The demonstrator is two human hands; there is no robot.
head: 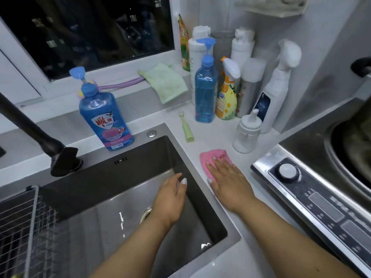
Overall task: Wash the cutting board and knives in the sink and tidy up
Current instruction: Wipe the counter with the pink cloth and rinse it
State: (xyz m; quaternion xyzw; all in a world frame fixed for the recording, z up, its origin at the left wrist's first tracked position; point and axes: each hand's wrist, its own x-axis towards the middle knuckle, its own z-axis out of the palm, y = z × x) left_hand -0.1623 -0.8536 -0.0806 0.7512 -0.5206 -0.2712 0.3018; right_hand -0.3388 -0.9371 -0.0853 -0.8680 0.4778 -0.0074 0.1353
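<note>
The sink [112, 189] fills the lower middle of the view, a dark steel basin set into the white worktop [202, 135], with its drain [145, 214] partly hidden behind the left wrist; no cutting board or knife can be seen anywhere in the view. The left hand [170, 199] hangs over the basin near its right wall, palm turned down, fingers [183, 182] relaxed and slightly apart, holding nothing. The right hand [226, 179] lies flat on a pink cloth [212, 155] on the worktop just right of the sink rim, fingers straight and a little spread, pressing the cloth down; the forearm runs back toward the lower right. A black faucet [40, 137] slants in from the left, its head above the sink's back left corner, and a wire rack [24, 227] sits over the basin's left end. Behind the sink stands a blue dish soap bottle [104, 117], and a green toothbrush [186, 127] lies on the worktop to its right. Further back, a cluster of spray and pump bottles [230, 83] stands in the corner, a pale green cloth [164, 83] drapes off the window sill, and a stove panel with a white knob [288, 171] lies to the right.
</note>
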